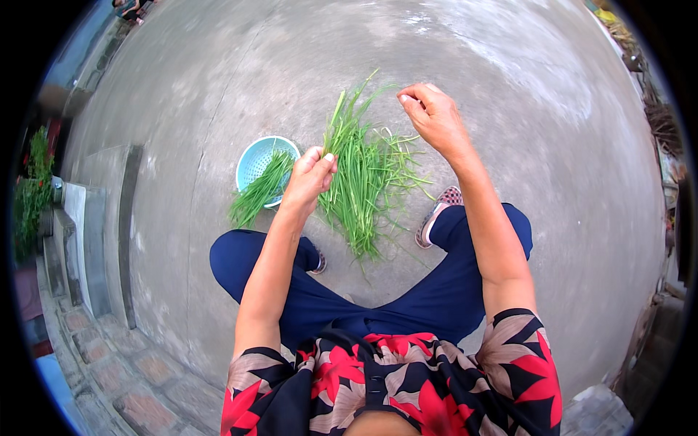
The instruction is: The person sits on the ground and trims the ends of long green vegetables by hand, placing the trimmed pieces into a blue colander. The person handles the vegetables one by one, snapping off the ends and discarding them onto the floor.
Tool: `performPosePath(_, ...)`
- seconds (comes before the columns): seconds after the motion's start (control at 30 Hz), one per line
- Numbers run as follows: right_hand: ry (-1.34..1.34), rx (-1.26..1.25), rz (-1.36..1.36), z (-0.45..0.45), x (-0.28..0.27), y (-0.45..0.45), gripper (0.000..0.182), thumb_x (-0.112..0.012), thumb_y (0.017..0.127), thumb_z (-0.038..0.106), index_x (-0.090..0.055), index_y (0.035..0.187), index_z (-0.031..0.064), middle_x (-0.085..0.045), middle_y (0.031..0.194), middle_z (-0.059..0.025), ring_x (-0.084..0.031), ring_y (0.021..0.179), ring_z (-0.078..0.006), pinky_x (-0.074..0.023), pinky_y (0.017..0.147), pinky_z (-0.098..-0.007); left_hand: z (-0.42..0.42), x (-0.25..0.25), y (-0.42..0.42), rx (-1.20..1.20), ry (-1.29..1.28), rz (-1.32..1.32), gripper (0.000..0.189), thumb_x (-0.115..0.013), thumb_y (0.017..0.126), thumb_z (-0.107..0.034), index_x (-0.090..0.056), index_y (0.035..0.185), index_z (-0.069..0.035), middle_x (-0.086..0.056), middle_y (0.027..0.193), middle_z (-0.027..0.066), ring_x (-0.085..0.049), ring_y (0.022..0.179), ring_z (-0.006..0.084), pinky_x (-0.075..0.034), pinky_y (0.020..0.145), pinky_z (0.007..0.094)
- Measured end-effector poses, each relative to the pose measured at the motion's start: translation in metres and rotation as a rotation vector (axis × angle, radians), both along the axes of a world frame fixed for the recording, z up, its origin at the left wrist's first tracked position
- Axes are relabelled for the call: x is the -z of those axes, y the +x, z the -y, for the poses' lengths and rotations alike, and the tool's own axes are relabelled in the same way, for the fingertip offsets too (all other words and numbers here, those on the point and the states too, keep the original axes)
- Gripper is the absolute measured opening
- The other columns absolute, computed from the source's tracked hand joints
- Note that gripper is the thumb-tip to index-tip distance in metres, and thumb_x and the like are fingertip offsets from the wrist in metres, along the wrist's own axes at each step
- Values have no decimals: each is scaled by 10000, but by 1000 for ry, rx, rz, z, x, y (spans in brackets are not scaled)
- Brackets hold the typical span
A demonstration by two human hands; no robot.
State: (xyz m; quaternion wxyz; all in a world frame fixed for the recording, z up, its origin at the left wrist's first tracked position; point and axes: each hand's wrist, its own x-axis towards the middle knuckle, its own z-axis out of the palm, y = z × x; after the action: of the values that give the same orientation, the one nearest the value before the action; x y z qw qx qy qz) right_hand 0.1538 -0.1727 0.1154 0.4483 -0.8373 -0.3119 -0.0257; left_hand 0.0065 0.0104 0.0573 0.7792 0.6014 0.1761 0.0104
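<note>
My left hand (310, 177) is closed around a small bunch of long, thin green chives (342, 122), held upright above a larger loose pile of chives (357, 196) on the concrete. My right hand (433, 111) is raised to the right of the bunch, thumb and fingers pinched together. One thin leaf tip curves close to those fingertips; whether they touch it is too fine to tell. Left of my left hand stands a light-blue perforated plastic basket (256, 158). More chives (262, 188) lie in it and hang over its front rim.
Pale, tangled leaf bits (401, 158) spread along the pile's right side. My patterned shoe (439, 215) is close by, and my bent knees flank the pile. Concrete steps (109, 234) and potted plants (34, 185) line the left. A seated person (129, 10) appears at the far upper left.
</note>
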Motion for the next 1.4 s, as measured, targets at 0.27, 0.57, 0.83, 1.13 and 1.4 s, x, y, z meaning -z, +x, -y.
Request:
performPosePath(0.27, -126, -12, 315, -3, 30, 10, 191, -505, 775, 170, -592, 931, 102, -535, 1016, -131, -425, 1059, -266, -262, 927, -382, 11, -5, -1, 148, 15, -25, 111, -483, 830, -184, -483, 828, -73, -450, 645, -40, -311, 467, 18, -236, 397, 158)
performPosePath(0.57, -157, -119, 251, -2, 36, 7, 150, -520, 757, 162, -585, 870, 89, -538, 1010, -129, -409, 1097, -254, -228, 964, -403, 13, -7, -5, 189, 100, -20, 147, -488, 831, -221, -491, 815, -74, -458, 643, -49, -336, 481, 12, -267, 414, 152)
performPosePath(0.83, -38, -101, 244, -1, 31, 11, 126, -509, 735, 171, -571, 777, 70, -562, 850, -112, -497, 888, -291, -334, 863, -377, 14, -11, -5, 199, 106, -21, 212, -441, 854, -266, -487, 794, -67, -434, 613, -44, -334, 465, 13, -281, 413, 154)
performPosePath(1.13, -57, 187, -42, 13, 15, 21, 148, -473, 758, 162, -578, 830, 86, -590, 801, -101, -552, 745, -285, -426, 663, -375, 10, -3, -2, 34, -3, -105, 203, -405, 866, -223, -485, 871, -36, -439, 652, -23, -321, 470, 31, -272, 408, 174)
performPosePath(1.4, -228, 71, 304, 17, 30, 22, 196, -466, 729, 101, -590, 880, 87, -576, 904, -100, -510, 861, -299, -403, 758, -374, 3, -3, -1, -69, -296, -153, 192, -409, 859, -177, -483, 969, -38, -472, 680, -8, -421, 531, 72, -354, 454, 201)
